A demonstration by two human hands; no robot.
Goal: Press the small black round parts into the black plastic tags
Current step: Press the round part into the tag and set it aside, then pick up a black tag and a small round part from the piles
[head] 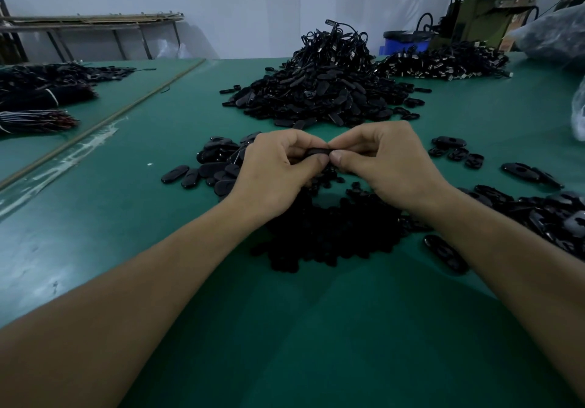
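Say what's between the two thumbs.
One black tag, pinched at its ends by the left hand and the right hand; the head view shows it.

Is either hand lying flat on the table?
No: the left hand and the right hand both pinch one tag between them.

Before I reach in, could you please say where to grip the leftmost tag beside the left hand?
Probably pinch the leftmost tag across its long edges, from above-left: it lies flat on the mat, neighbours only on its right.
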